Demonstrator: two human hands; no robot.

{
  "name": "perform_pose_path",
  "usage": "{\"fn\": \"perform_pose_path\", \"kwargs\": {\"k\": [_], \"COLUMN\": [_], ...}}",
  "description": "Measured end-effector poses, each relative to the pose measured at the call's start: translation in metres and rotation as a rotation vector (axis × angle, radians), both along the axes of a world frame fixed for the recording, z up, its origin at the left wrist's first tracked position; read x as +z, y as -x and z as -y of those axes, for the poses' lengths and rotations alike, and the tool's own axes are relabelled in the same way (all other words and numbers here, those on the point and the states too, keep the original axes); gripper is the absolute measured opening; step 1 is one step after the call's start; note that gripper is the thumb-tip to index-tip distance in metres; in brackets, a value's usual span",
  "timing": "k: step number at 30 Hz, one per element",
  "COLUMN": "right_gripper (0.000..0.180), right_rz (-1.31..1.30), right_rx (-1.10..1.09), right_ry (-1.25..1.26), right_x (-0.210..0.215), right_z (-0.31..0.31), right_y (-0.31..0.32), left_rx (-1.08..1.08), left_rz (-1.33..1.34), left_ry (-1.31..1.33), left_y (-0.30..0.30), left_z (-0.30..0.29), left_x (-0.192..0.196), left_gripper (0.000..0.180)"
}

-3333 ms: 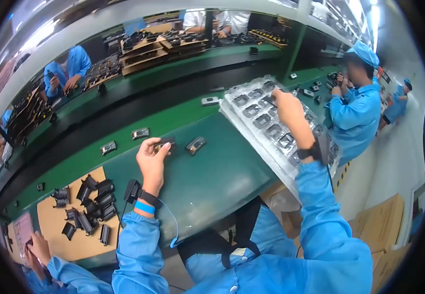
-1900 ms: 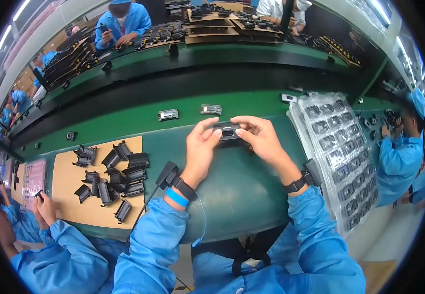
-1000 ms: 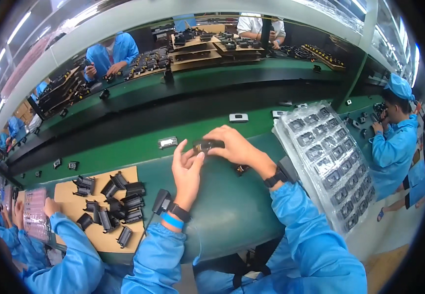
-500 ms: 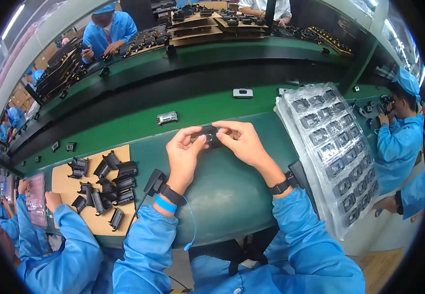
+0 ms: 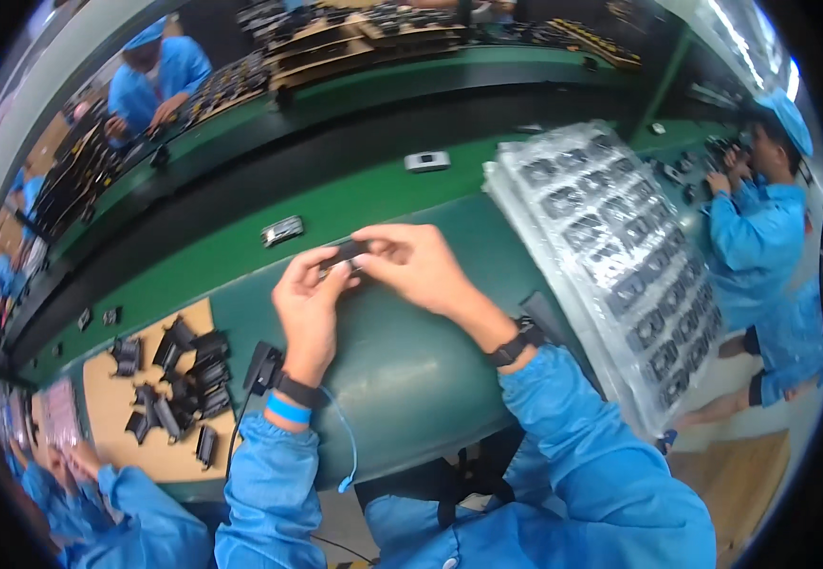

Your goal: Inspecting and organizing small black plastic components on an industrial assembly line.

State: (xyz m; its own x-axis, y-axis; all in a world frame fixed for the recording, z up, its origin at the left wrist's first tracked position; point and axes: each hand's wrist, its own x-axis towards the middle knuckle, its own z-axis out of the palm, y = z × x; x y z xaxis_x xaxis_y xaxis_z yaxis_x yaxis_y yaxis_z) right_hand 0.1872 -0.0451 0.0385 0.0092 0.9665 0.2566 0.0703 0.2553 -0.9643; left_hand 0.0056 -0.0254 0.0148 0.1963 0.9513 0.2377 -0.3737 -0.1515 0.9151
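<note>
Above the green worktable, both my hands pinch a small black plastic part. My left hand grips its left end between thumb and fingers. At the other end, my right hand has its thumb and bent fingers closed on the part. Fingers hide most of it, and blur blots out its details. To the left, several black plastic housings lie loosely on a tan cardboard sheet. Just beyond my hands a silver-and-black unit rests on the green conveyor belt.
On the right, stacked clear plastic trays hold dark parts in pockets. A grey-white unit sits farther along the belt. A black device with a cable lies beside my left wrist. Co-workers in blue work at left, right and across.
The view has shifted, so the table and trays sit further left in it. Between my fingers the black part is now turned more edge-on. Both hands keep hold of it.
</note>
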Motion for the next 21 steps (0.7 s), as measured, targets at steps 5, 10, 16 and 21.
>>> {"fn": "perform_pose_path", "kwargs": {"k": [5, 10, 16, 21], "right_gripper": [0.025, 0.027, 0.021, 0.03], "right_rz": [0.167, -0.059, 0.807, 1.288], "right_rx": [-0.083, -0.077, -0.644, -0.792], "right_ry": [-0.243, -0.093, -0.41, 0.021], "right_x": [-0.001, -0.012, 0.062, 0.087], "right_z": [0.0, 0.024, 0.155, 0.234], "right_y": [0.009, 0.011, -0.074, -0.171], "left_rx": [0.05, -0.05, -0.066, -0.01], "left_rz": [0.001, -0.046, -0.035, -0.029], "left_ry": [0.015, 0.008, -0.018, 0.034], "left_y": [0.0, 0.001, 0.011, 0.007], "left_z": [0.007, -0.003, 0.0, 0.0], "left_x": [0.006, 0.002, -0.001, 0.004], "left_gripper": [0.027, 0.026, 0.023, 0.024]}}
